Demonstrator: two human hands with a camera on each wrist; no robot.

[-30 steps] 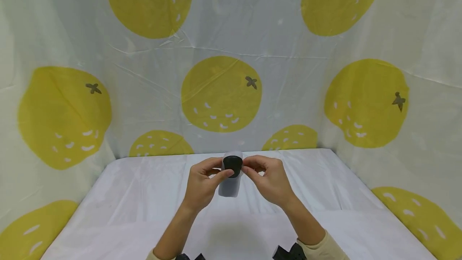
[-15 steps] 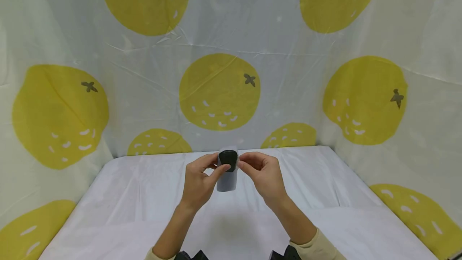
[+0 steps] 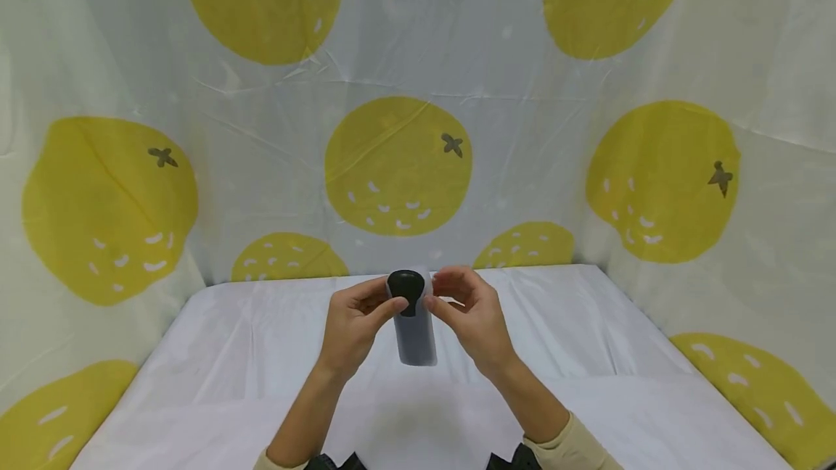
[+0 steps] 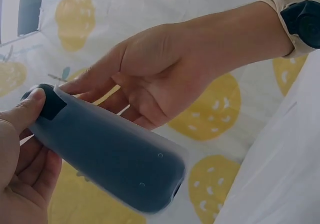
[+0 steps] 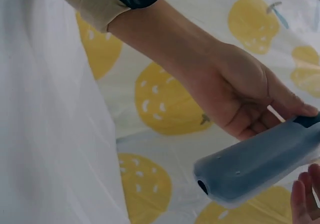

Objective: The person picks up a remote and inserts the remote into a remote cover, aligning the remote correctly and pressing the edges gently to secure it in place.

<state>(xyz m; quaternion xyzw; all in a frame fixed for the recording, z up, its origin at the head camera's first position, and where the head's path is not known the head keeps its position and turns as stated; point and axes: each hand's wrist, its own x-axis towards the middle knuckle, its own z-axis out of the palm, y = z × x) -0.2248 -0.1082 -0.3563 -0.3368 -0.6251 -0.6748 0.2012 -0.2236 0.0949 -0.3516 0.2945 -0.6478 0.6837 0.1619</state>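
A dark, rounded, elongated device [image 3: 406, 283] sits in a frosted translucent sleeve [image 3: 416, 345], held up above the white surface. Its black end shows bare through the sleeve's upper opening. My left hand [image 3: 353, 316] grips that end, thumb on the black part and fingers behind. With thumb and fingers at the sleeve's edge beside the opening, my right hand [image 3: 475, 318] pinches the rim. In the left wrist view, the sleeve [image 4: 115, 149] covers most of the dark body. A small dark hole [image 5: 202, 186] shows at its lower end in the right wrist view.
A white cloth [image 3: 215, 376] covers the table beneath the hands. Behind and at both sides hangs a pale curtain [image 3: 522, 165] printed with large yellow fruit. Black bands [image 4: 306, 23] are worn at the sleeve cuffs.
Both hands have shifted slightly left. The sleeved device has tilted, so its lower end hangs further down and more of its length faces the head camera. The right fingers have spread a little.
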